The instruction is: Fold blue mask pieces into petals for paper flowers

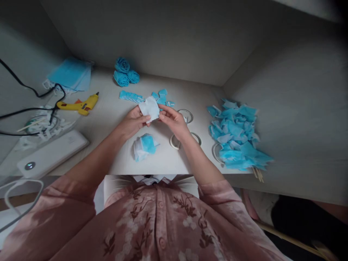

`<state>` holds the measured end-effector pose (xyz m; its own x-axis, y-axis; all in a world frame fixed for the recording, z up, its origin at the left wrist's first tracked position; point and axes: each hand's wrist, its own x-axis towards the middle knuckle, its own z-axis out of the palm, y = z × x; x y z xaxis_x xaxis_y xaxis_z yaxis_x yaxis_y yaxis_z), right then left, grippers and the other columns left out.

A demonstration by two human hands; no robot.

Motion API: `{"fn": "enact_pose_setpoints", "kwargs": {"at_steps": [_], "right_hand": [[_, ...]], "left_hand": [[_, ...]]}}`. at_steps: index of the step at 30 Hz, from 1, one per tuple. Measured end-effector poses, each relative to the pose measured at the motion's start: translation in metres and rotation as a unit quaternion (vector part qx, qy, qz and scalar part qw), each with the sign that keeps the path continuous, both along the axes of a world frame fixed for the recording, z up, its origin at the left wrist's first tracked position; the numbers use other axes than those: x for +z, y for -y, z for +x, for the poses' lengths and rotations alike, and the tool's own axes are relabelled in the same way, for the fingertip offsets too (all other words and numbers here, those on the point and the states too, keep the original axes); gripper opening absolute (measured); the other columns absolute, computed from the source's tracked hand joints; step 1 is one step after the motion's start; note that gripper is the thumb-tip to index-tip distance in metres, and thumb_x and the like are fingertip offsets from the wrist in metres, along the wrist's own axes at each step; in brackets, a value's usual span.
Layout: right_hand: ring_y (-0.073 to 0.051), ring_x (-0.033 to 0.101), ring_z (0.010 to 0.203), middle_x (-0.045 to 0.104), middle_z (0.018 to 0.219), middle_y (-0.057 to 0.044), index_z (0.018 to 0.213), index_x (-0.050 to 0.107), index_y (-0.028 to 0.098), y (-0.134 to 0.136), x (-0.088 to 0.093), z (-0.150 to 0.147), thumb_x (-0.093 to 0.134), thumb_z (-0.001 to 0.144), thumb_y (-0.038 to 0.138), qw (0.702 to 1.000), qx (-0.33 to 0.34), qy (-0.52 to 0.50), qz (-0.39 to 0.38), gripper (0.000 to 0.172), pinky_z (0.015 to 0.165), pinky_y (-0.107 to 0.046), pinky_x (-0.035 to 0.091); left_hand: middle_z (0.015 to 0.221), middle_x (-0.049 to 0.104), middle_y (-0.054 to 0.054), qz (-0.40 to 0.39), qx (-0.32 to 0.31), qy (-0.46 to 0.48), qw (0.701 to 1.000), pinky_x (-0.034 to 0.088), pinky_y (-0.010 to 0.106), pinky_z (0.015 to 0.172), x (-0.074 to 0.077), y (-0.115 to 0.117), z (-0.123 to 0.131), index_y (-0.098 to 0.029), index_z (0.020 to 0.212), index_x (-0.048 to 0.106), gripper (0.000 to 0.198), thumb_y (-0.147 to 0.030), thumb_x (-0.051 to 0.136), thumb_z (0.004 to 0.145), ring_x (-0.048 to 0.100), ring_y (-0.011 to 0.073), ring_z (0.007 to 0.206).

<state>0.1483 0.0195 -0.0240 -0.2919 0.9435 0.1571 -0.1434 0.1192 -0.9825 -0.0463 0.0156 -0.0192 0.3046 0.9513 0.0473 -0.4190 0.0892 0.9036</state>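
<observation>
Between my two hands, above the desk, a pale piece of mask fabric (149, 108) is held up with its whitish side showing. My left hand (135, 121) pinches its lower left part, thumb on the front. At its right edge, the fingers of my right hand (173, 120) close on the same piece. Just beyond lie small blue fabric pieces (162, 96) and a row of overlapping blue strips (130, 96). Nearer to me, below the hands, rests a loose blue and white fabric bundle (145, 146). Rolls of tape (197, 138) lie under my right forearm, partly hidden by it.
Blue fabric roses (123, 72) stand at the back. To the left are stacked blue masks (70, 74), a yellow glue gun (81, 105), white scraps (45, 125), black cables and a white power bank (53, 152). A blue fabric heap (236, 127) covers the right side, near the partition wall.
</observation>
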Motion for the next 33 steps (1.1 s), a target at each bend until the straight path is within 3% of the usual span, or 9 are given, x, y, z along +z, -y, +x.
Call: {"fn": "enact_pose_setpoints", "kwargs": {"at_steps": [9, 13, 17, 20, 22, 25, 29, 33], "right_hand": [[-0.013, 0.058, 0.078, 0.067, 0.085, 0.001, 0.123, 0.074, 0.025, -0.008, -0.004, 0.008, 0.076, 0.081, 0.056, 0.991, -0.073, 0.082, 0.078, 0.052, 0.080, -0.030, 0.052], [-0.014, 0.059, 0.077, 0.069, 0.086, 0.000, 0.124, 0.074, 0.026, -0.007, -0.003, 0.011, 0.073, 0.085, 0.054, 0.985, -0.079, 0.117, 0.102, 0.049, 0.079, -0.030, 0.052], [-0.020, 0.069, 0.101, 0.076, 0.109, -0.003, 0.122, 0.075, 0.031, -0.004, 0.003, 0.013, 0.062, 0.092, 0.060, 0.977, -0.088, 0.149, 0.121, 0.044, 0.094, -0.035, 0.055], [-0.023, 0.065, 0.125, 0.073, 0.130, -0.004, 0.120, 0.075, 0.032, 0.001, 0.009, 0.011, 0.056, 0.095, 0.065, 0.970, -0.100, 0.162, 0.154, 0.046, 0.105, -0.038, 0.052], [-0.024, 0.064, 0.126, 0.072, 0.133, -0.005, 0.121, 0.074, 0.031, 0.004, 0.011, 0.008, 0.058, 0.094, 0.066, 0.967, -0.085, 0.172, 0.166, 0.047, 0.108, -0.039, 0.051], [-0.022, 0.068, 0.111, 0.076, 0.120, -0.005, 0.117, 0.075, 0.029, 0.009, 0.010, 0.001, 0.066, 0.090, 0.060, 0.969, -0.062, 0.183, 0.155, 0.042, 0.102, -0.037, 0.052], [-0.015, 0.062, 0.077, 0.072, 0.083, 0.000, 0.088, 0.074, 0.022, 0.010, 0.005, -0.005, 0.073, 0.085, 0.050, 0.971, -0.115, 0.171, 0.120, 0.028, 0.075, -0.029, 0.050], [-0.013, 0.057, 0.071, 0.070, 0.077, 0.001, 0.082, 0.072, 0.021, 0.009, 0.006, -0.004, 0.073, 0.085, 0.044, 0.974, -0.128, 0.158, 0.104, 0.023, 0.068, -0.027, 0.046]], "left_hand": [[0.084, 0.069, 0.000, -0.006, 0.023, -0.092, 0.995, 0.044, 0.025, 0.060, -0.004, 0.000, -0.001, -0.018, 0.105, 0.067, 0.048, -0.034, 0.089, 0.066, 0.056, 0.0102, 0.064], [0.087, 0.072, 0.005, -0.001, 0.054, -0.117, 0.992, 0.049, 0.027, 0.067, -0.008, 0.000, -0.002, -0.015, 0.097, 0.071, 0.044, -0.047, 0.085, 0.071, 0.062, 0.0152, 0.075], [0.080, 0.071, 0.007, 0.000, 0.079, -0.145, 0.986, 0.050, 0.029, 0.065, -0.011, -0.002, -0.002, -0.014, 0.087, 0.073, 0.045, -0.055, 0.083, 0.072, 0.062, 0.0157, 0.070], [0.071, 0.069, 0.004, -0.001, 0.078, -0.167, 0.983, 0.048, 0.029, 0.060, -0.010, -0.001, -0.002, -0.014, 0.081, 0.073, 0.044, -0.056, 0.084, 0.071, 0.059, 0.0141, 0.061], [0.066, 0.067, 0.003, 0.012, 0.076, -0.181, 0.981, 0.048, 0.028, 0.060, -0.009, 0.002, -0.002, -0.015, 0.075, 0.072, 0.044, -0.057, 0.084, 0.071, 0.058, 0.0138, 0.061], [0.065, 0.066, 0.001, 0.038, 0.066, -0.208, 0.975, 0.048, 0.027, 0.062, -0.006, 0.007, 0.000, -0.015, 0.070, 0.072, 0.042, -0.055, 0.084, 0.071, 0.059, 0.0141, 0.062], [0.065, 0.068, 0.002, 0.052, 0.029, -0.235, 0.970, 0.049, 0.027, 0.061, -0.004, 0.010, 0.002, -0.014, 0.071, 0.074, 0.042, -0.055, 0.083, 0.071, 0.061, 0.0150, 0.063], [0.063, 0.066, 0.002, 0.054, 0.013, -0.236, 0.970, 0.049, 0.027, 0.058, -0.003, 0.009, 0.001, -0.014, 0.068, 0.072, 0.043, -0.056, 0.083, 0.071, 0.061, 0.0146, 0.060]]}}
